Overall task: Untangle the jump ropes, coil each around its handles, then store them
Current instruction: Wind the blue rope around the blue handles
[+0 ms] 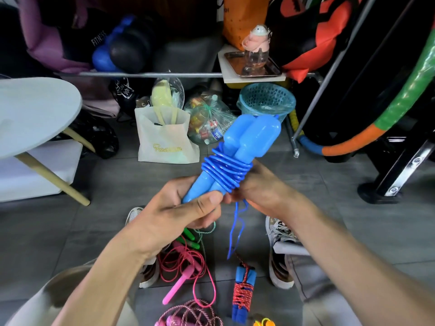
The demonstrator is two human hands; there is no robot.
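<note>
Jump ropes lie scattered on the grey floor between the person's shoes: a loose pink rope [186, 267], a green one [191, 236] tangled beside it, and a red-and-blue rope [242, 290] already wound round its handles. Held up above them is the blue rope [226, 170], coiled tightly about its two blue handles [249, 135]. The left hand [186, 208] grips the handles' narrow ends, while the right hand [256, 187] pinches the cord at the coil, its tail dangling below.
</note>
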